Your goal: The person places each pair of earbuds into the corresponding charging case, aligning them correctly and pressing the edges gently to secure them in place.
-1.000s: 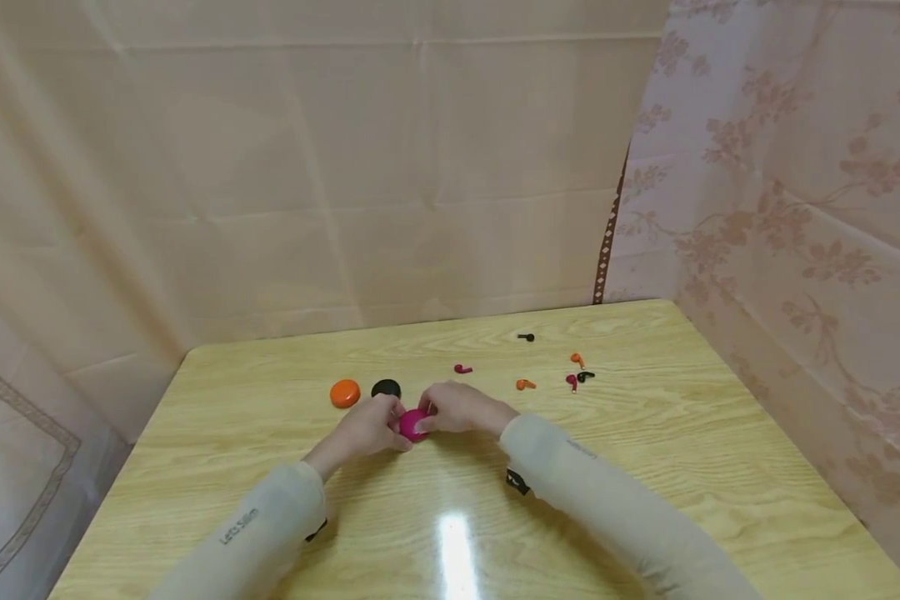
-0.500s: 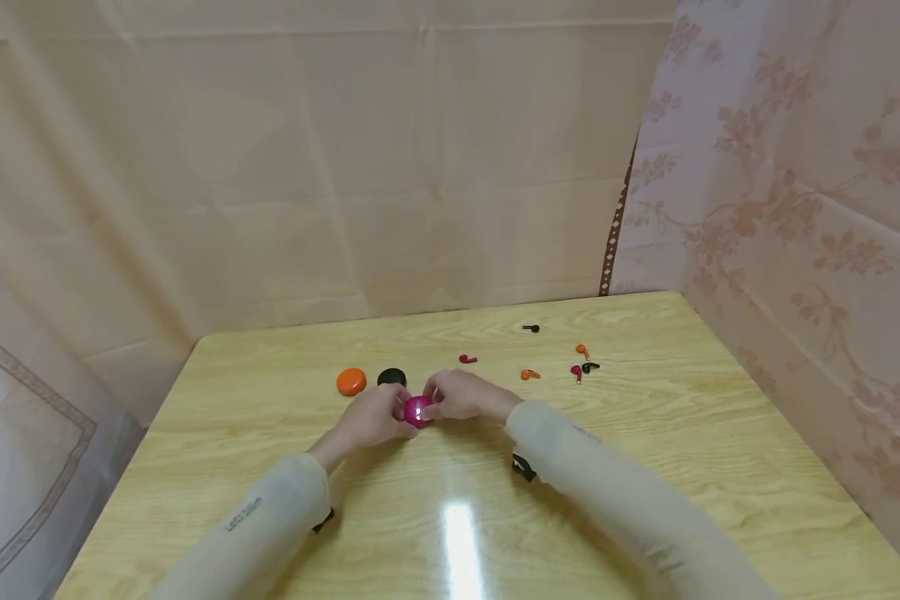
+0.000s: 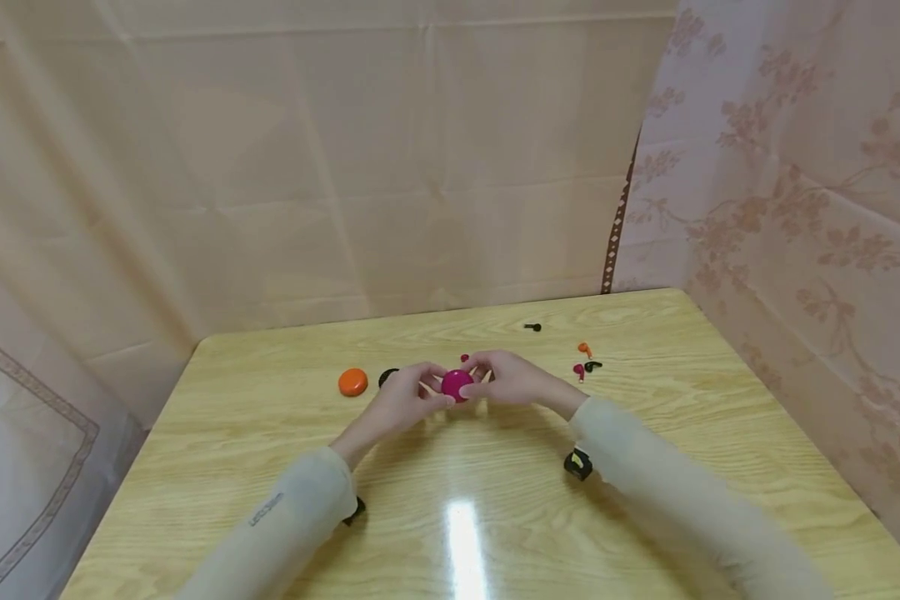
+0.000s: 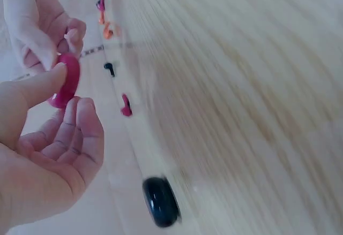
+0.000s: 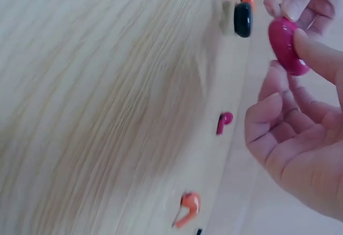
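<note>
Holding one pink case (image 3: 457, 381), pinched by our left hand (image 3: 408, 393) and right hand (image 3: 512, 379), now farther right of the black case (image 4: 161, 203). We judge it raised, suiting two-handed work.

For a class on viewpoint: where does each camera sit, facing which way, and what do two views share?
Head: on the head, facing forward and down at the table; sleeves, left grip and right grip show.
Left wrist: on that wrist, facing the pink case; both grips show.
Right wrist: on that wrist, facing the same case; both grips show.
Shared: both wrist views include the pink case and black case.
</note>
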`<state>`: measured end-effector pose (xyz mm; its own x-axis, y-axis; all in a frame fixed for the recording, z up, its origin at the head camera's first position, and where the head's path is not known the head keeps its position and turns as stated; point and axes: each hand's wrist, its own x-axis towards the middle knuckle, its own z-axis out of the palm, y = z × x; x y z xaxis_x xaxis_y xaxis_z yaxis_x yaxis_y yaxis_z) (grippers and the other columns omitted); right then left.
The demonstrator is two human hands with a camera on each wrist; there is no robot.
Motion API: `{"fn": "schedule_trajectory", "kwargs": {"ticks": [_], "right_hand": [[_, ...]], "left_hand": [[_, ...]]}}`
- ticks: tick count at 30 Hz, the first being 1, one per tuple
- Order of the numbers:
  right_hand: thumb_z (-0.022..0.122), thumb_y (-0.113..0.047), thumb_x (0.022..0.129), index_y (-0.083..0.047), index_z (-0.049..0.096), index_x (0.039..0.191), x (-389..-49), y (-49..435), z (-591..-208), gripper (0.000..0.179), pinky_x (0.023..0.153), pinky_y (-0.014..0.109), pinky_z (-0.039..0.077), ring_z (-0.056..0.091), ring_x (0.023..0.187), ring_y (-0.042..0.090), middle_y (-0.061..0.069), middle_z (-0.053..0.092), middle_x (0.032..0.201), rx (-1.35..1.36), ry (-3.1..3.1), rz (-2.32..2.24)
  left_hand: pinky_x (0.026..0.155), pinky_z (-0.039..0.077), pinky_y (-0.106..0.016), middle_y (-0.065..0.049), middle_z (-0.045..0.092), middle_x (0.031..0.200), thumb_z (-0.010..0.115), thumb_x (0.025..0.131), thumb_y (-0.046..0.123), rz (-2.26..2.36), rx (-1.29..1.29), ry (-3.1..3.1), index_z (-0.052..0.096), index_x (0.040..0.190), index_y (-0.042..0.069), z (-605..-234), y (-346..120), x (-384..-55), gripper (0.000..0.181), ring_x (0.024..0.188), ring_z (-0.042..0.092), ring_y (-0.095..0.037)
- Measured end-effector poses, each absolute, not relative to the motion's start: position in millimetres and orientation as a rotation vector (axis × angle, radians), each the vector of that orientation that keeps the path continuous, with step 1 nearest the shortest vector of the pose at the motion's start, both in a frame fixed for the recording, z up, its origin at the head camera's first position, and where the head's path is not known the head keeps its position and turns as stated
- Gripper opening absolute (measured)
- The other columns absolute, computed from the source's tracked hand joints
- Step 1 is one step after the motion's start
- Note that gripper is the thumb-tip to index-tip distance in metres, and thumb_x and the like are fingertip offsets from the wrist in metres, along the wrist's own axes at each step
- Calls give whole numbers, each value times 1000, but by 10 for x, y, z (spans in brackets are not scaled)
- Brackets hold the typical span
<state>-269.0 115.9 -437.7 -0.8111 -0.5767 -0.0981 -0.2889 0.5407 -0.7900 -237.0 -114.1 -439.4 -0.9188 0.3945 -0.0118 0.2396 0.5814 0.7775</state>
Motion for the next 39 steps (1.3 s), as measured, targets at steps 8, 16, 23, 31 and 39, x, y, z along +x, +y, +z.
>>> {"fn": "schedule_trajectory", "kwargs": {"ticks": [8, 16, 23, 31, 39], "right_hand": [[73, -30, 96, -11, 70, 124, -2583, 1331, -4282, 33, 65, 32, 51, 62, 78, 18, -3, 68, 95, -770, 2514, -1216], [72, -27, 97, -11, 70, 125, -2566, 1344, -4306, 33, 64, 31, 52, 65, 81, 23, -1, 67, 99, -769, 2520, -1310], [72, -26, 97, -8, 62, 134, -2561, 1374, -4371, 43, 78, 38, 55, 65, 86, 22, 3, 65, 105, -808, 2454, -1360], [67, -30, 101, -11, 68, 122, -2538, 1403, -4399, 28, 75, 42, 54, 65, 89, 29, 4, 65, 108, -733, 2384, -1438], [64, -30, 102, -9, 66, 124, -2510, 1413, -4366, 30, 84, 59, 53, 65, 100, 42, 12, 65, 112, -655, 2273, -1549]], "left_hand": [[70, 57, -45, -10, 71, 105, 68, 100, 30, 1455, 550, 2442, 65, 130, 8, -4385, -1050, -2321, 37, 84, 69, -36], [78, 56, -54, -19, 71, 106, 69, 99, 29, 1527, 559, 2360, 67, 126, 8, -4401, -1043, -2347, 34, 85, 69, -40], [83, 56, -52, -18, 72, 108, 72, 97, 28, 1601, 496, 2333, 64, 124, 9, -4379, -1060, -2353, 34, 94, 69, -39], [85, 55, -49, -20, 72, 108, 71, 98, 27, 1597, 489, 2302, 58, 124, 6, -4345, -1047, -2339, 35, 98, 68, -40], [70, 52, -33, -4, 72, 93, 68, 99, 37, 1305, 658, 2514, 66, 116, 7, -4307, -993, -2305, 34, 81, 64, -21]]}}
